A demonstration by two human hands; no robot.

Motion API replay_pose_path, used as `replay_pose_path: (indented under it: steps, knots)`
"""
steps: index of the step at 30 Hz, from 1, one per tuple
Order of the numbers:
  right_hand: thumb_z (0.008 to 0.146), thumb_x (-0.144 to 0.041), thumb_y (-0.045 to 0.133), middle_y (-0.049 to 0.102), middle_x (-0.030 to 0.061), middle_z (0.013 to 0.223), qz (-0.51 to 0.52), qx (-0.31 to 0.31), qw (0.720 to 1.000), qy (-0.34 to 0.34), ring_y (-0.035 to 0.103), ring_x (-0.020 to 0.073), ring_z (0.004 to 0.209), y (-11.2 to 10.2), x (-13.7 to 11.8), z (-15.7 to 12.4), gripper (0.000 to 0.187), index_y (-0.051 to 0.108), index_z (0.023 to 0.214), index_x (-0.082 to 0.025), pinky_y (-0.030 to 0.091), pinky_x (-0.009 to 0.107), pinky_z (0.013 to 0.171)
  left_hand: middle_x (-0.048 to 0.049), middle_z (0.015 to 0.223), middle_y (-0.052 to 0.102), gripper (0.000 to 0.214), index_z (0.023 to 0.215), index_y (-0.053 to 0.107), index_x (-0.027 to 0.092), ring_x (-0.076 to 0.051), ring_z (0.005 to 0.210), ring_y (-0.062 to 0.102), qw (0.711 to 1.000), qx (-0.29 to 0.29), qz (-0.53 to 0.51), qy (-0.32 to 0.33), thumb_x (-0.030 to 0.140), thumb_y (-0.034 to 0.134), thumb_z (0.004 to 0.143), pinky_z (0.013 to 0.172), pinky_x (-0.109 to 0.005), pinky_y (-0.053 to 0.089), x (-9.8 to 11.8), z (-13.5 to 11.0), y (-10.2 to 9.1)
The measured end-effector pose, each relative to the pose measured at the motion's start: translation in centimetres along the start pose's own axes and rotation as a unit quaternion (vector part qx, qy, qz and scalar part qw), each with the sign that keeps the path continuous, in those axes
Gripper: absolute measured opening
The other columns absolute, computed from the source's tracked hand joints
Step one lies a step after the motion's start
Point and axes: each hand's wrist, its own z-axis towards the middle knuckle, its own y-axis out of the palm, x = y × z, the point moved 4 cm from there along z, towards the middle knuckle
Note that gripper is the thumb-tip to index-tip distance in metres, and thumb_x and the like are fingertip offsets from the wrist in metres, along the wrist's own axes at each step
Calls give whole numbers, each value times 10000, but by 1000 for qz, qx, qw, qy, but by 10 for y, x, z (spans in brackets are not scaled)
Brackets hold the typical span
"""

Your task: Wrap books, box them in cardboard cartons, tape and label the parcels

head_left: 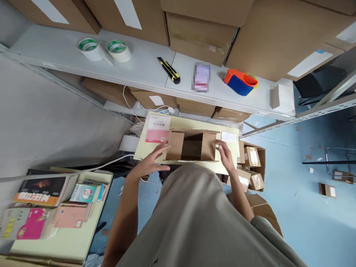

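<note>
A small brown cardboard box [175,146] lies on a cream tabletop [140,145] in front of my body. Its two short end flaps are folded inward, leaving a dark gap between them, and the long flaps stand outward. My left hand [152,160] is open at the box's left end, fingers spread and their tips close to the cardboard; whether they touch it I cannot tell. At the opposite end my right hand [225,152] is open too, its slightly curved fingers by the right edge. A pink and white booklet [158,128] lies just behind the box's left side.
Above the table runs a shelf [139,74] with tape rolls [119,51], a yellow-black utility knife [169,70], an orange-blue tape dispenser [241,82] and large cartons [278,40]. A book-laden side table [66,243] stands left. A carton of small boxes [261,163] stands right.
</note>
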Motion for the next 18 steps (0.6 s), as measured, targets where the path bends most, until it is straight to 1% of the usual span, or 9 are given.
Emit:
replay_pose_path:
  steps: [2,4,6,8,10,12,15,16,18]
  knots:
    - [1003,-950,628,607,161,1718,16,-55,998,-10,565,416,1632,-1,-2,-4,760,808,1379,-314,560,628,1303,-151,1686,665,827,1542,755,353,-410,1520,695,997,62,3,-33,804,911,867,1170,-547,666,-3,2,7]
    - [911,-928,787,579,164,1754,2,-57,998,-13,570,438,1625,-1,-1,-3,797,813,1413,-310,584,632,1283,-150,1479,769,823,1571,700,301,-342,1207,818,986,155,20,-56,777,871,921,1034,-483,701,-5,13,16]
    - [898,-860,854,669,189,1632,-29,-18,999,-5,661,433,1510,-2,3,0,770,807,1413,-290,629,642,1218,-114,1317,789,974,1666,606,286,-270,945,803,973,214,64,-58,709,959,863,944,-430,693,-6,27,24]
    - [941,-816,830,738,191,1487,-51,13,999,0,743,407,1346,-3,6,6,789,745,1517,-283,657,657,1156,-86,1285,763,1080,1723,554,297,-217,810,745,969,218,107,-39,622,1031,810,912,-402,678,-5,39,28]
    - [941,-776,852,714,180,1520,-69,13,997,-14,760,384,1277,-5,5,12,894,629,1671,-310,660,659,1146,-86,1322,732,995,1688,603,309,-203,790,721,970,207,129,-7,583,1027,830,902,-398,673,-3,47,27]
    - [927,-742,886,639,163,1630,-89,-3,995,-38,747,378,1309,-8,3,17,898,619,1689,-351,657,644,1165,-94,1336,708,772,1540,721,305,-220,832,730,970,202,137,21,598,985,877,902,-410,677,-1,51,24]
    - [919,-757,887,629,147,1622,-122,-20,990,-61,727,394,1363,-12,0,21,660,815,1424,-337,672,626,1145,-93,1305,682,514,1239,818,290,-233,883,737,973,188,124,41,682,911,921,870,-415,696,0,53,21]
    - [932,-766,869,643,146,1599,-128,-21,989,-64,718,401,1385,-11,1,21,597,850,1338,-329,680,622,1132,-92,1296,676,501,1184,821,285,-231,890,734,975,182,115,45,712,884,932,854,-409,701,-1,54,22]
    - [974,-769,821,652,149,1588,-132,-18,989,-68,702,404,1425,-9,3,22,537,877,1265,-321,684,618,1126,-94,1276,671,514,1144,819,276,-231,913,731,978,179,96,54,754,834,955,840,-400,708,-1,56,26]
